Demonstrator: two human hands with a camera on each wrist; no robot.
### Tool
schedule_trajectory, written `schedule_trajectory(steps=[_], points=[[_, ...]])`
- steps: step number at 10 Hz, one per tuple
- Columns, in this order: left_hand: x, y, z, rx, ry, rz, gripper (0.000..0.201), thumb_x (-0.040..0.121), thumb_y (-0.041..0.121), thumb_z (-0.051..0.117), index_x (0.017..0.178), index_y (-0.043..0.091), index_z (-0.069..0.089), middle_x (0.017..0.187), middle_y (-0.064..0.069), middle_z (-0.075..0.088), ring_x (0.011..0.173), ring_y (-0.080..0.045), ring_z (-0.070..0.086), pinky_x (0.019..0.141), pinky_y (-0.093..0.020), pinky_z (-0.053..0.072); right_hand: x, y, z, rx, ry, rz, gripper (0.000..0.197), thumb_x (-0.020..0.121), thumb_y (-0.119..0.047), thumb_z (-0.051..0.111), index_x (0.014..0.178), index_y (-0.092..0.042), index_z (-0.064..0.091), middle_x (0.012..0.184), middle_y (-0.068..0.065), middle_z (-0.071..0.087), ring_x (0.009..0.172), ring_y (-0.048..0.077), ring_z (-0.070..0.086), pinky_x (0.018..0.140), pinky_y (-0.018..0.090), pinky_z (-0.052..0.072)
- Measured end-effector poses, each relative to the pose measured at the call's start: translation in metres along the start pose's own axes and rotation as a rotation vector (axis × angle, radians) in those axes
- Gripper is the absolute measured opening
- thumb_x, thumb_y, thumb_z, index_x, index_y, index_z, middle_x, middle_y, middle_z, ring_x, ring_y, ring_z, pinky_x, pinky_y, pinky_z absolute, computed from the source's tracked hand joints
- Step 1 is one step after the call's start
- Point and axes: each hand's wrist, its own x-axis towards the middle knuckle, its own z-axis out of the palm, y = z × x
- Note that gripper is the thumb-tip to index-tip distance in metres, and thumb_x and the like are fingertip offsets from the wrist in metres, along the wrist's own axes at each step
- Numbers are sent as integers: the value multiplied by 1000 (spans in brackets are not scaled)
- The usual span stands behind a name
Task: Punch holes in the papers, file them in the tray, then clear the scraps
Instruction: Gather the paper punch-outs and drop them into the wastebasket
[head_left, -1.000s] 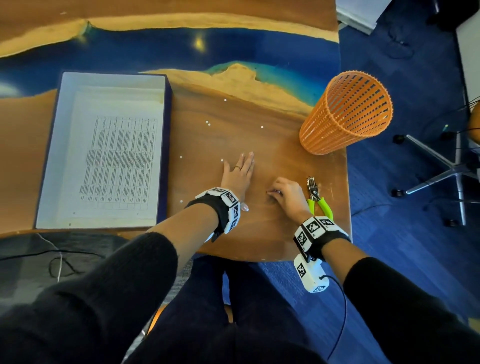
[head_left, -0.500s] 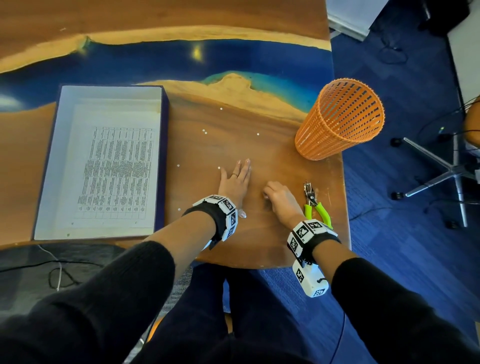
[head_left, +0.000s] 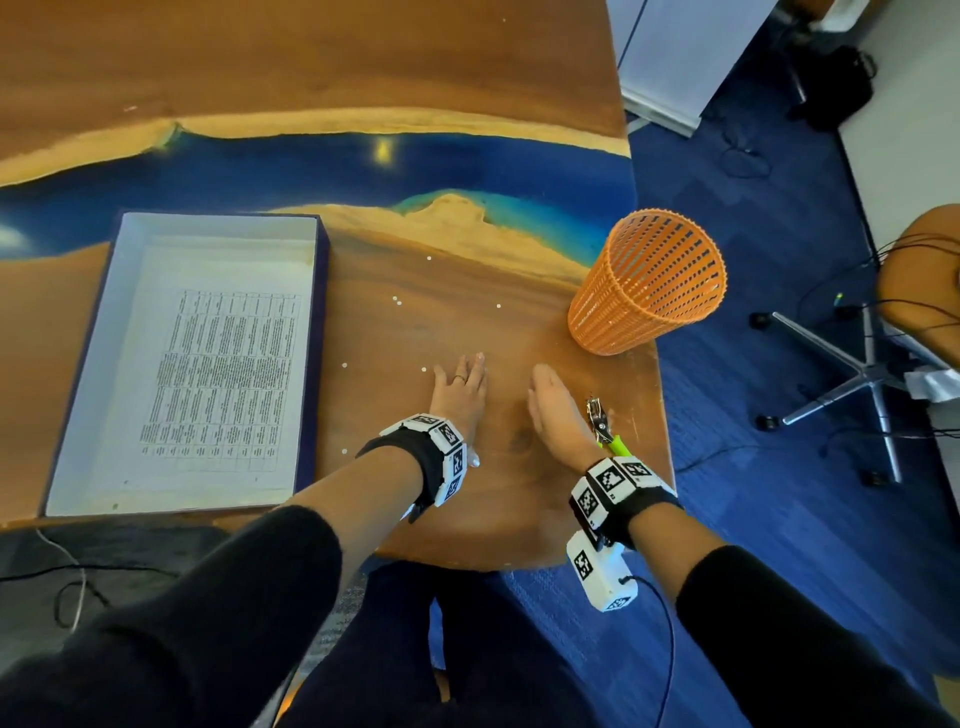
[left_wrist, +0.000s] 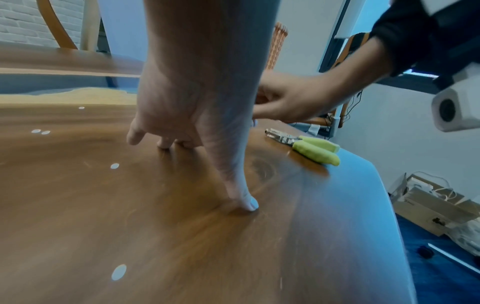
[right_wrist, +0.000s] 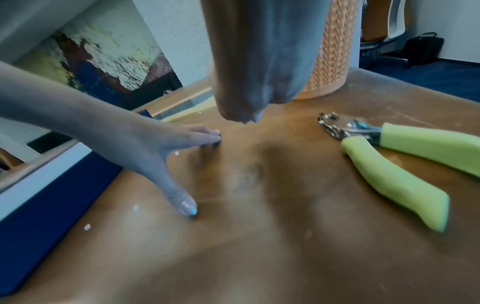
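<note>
Wood-and-blue-resin table (head_left: 363, 78), tray (head_left: 83, 374), orange basket (head_left: 644, 286), green-handled punch (head_left: 602, 423), scattered white paper dots (head_left: 396, 299)

The right hand (head_left: 553, 402) hides its fingertips in the head view, so what they pinch cannot be told. Its wrist band covers the hole punch (head_left: 603, 426) handles. Print on the papers (head_left: 223, 374) is too small to read.

The place looked like an office: deep blue carpet (head_left: 769, 426) covered the floor, a swivel chair's chrome star base (head_left: 852, 374) stood on castors, black cables (head_left: 737, 150) trailed beside a white cabinet (head_left: 675, 57), and a wood-and-blue-resin table (head_left: 311, 78) filled the room.
</note>
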Motion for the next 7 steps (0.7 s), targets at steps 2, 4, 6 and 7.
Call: schedule_trajectory(steps=[2,4,6,7], points=[[3,6,-23,34,27,11,101,77,55,67,148,5,17,156,-19,5,141,-36,23,106,-46,30,9,-44,-56,25,222,-283,18,89,4,48,79,-8,40,77,9,43,69,20,41,63,36,34],[13,9,-46,82,-19,58,70,90,40,59,145,7,31,156,-19,17,134,-32,39,104,-42,37,20,-68,-158,86,550,-378,8,83,2,58,85,-5,55,78,2,59,71,9,52,65,15,41],[28,7,-44,40,-89,79,65,95,32,52,148,8,23,157,-21,10,135,-35,38,103,-46,40,50,-26,-201,28,519,-56,30,72,0,63,68,-27,49,62,8,65,65,24,63,69,43,55],[29,-4,-51,-9,-109,110,56,92,36,56,139,9,41,151,-17,32,124,-33,51,96,-43,48,59,-11,-206,-56,470,-2,37,61,-3,73,58,-29,47,53,3,64,70,28,63,79,49,51]])
